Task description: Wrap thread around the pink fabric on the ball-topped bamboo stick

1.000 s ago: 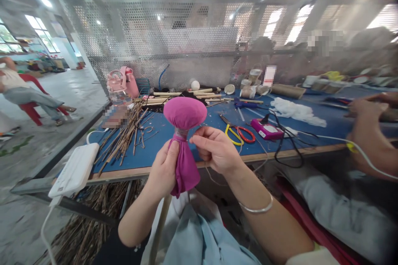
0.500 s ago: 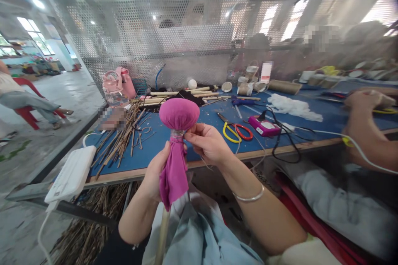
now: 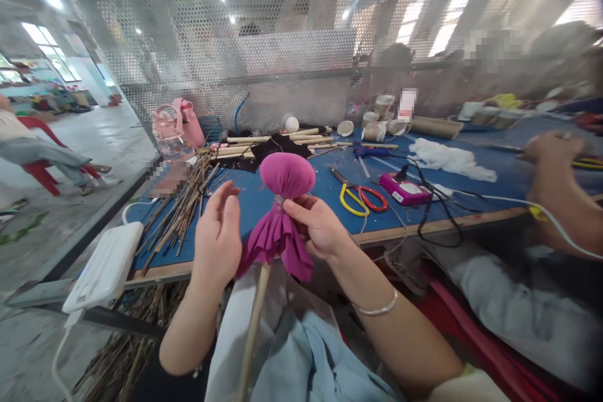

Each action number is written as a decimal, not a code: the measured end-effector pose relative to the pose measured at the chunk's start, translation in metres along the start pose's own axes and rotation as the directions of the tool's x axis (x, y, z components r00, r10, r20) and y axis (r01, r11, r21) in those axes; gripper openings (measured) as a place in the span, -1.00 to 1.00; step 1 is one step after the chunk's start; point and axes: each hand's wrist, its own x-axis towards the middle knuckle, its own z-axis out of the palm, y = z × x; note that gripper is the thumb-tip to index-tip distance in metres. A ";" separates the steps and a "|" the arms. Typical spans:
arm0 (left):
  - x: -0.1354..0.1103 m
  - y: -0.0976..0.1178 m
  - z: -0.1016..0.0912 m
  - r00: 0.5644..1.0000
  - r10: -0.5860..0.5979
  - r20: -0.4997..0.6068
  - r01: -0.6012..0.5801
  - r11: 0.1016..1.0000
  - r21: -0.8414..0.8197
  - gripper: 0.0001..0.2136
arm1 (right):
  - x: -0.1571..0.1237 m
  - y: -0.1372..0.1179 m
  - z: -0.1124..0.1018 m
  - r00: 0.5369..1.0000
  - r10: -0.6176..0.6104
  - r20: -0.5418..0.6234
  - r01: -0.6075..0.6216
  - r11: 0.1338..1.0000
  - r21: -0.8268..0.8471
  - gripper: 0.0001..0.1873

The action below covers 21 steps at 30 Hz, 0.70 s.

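Note:
A wooden stick (image 3: 255, 333) stands slightly tilted in front of me. Its rounded top is covered in magenta cloth (image 3: 287, 174), gathered at a neck with a greyish, shiny band (image 3: 277, 201). Under the band the loose cloth flares out in pleats. My right hand (image 3: 318, 226) pinches the neck from the right, thumb and fingers closed on it. To the left, my left hand (image 3: 219, 235) is open with fingers upward, beside the cloth's left edge; whether it touches the hem is unclear.
Scissors (image 3: 351, 198) with yellow and red handles and a purple power box (image 3: 405, 188) lie right on the blue table (image 3: 325, 191). Thin twigs (image 3: 181, 217) are piled left, near a white power bank (image 3: 103, 267). Another person's arm (image 3: 553, 182) is at far right.
My left hand has let go of the hanging cloth and moved left, opening. The cloth skirt has spread out, and the covered head has shifted slightly right. My right hand stays at the neck.

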 end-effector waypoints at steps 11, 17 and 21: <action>-0.020 -0.001 0.027 0.980 0.012 0.201 -0.037 0.992 0.120 -0.68 | -0.004 -0.009 -0.003 0.977 -0.182 0.107 0.207 0.929 -0.307 -0.77; -0.020 0.008 0.017 0.980 -0.045 0.196 0.054 0.998 -0.037 -0.76 | -0.024 -0.021 -0.005 0.947 -0.276 0.165 0.321 0.849 -0.420 -0.83; -0.023 0.010 0.016 0.970 -0.100 0.222 0.135 0.979 -0.150 -0.75 | -0.024 -0.020 -0.002 0.953 -0.270 0.139 0.300 0.913 -0.278 -0.84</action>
